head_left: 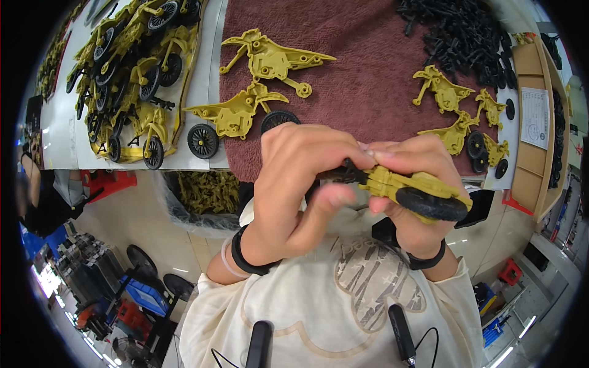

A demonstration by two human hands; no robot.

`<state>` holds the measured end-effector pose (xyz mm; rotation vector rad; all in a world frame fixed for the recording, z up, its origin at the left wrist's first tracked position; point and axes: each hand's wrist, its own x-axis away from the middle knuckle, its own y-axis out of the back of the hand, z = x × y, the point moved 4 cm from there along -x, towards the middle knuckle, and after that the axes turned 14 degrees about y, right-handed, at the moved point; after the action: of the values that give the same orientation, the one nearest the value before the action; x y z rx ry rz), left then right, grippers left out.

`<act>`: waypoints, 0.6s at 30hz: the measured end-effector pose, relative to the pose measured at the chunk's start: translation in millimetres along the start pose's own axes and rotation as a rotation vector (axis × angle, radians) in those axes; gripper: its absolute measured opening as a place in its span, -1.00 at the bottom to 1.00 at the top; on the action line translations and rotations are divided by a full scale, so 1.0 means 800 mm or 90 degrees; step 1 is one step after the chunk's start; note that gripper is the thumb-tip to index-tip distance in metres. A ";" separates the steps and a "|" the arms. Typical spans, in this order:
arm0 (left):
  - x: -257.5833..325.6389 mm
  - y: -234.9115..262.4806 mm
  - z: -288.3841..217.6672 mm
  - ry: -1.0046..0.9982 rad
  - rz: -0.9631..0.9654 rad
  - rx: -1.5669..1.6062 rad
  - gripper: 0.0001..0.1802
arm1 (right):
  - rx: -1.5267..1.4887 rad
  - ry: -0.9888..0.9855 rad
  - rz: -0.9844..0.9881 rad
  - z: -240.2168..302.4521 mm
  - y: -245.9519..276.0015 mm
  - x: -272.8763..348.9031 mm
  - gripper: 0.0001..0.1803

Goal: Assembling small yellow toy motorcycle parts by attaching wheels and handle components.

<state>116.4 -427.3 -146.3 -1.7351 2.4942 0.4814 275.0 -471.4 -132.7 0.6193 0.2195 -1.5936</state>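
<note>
In front of my chest I hold a yellow toy motorcycle [392, 184] with a black wheel [432, 204]. My right hand [426, 162] is closed around its body, fingers beneath and thumb on top. My left hand [297, 178] has its fingers curled at the other end, around a small black plastic part [350, 171] that meets the yellow body. Much of that part is hidden by the fingers. Just beyond my left hand lie a yellow motorcycle body half [236, 110], a loose black wheel [203, 141] and another wheel [279, 118], partly covered by the hand.
A reddish-brown towel [362, 67] covers the table. Assembled toy motorcycles [132, 80] are heaped at left. Another body half [270, 58] lies at the back; more yellow pieces [445, 89], black parts [457, 37] and a cardboard box [531, 165] are at right. A plastic-lined bin [208, 196] stands below the edge.
</note>
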 end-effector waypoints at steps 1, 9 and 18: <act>0.000 -0.001 0.000 0.027 0.003 0.060 -0.71 | 0.005 0.007 -0.003 0.003 0.000 -0.003 -0.63; 0.014 -0.008 0.017 0.072 -0.060 0.156 -0.75 | -0.056 0.037 -0.041 -0.001 -0.010 0.002 -0.62; 0.011 0.004 -0.012 -0.035 -0.115 -0.066 -0.49 | -0.111 0.090 0.028 0.006 -0.010 -0.011 -0.59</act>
<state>111.1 -437.0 -138.8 -1.9331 2.2868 0.6430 265.9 -464.9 -125.8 0.5970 0.4424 -1.4712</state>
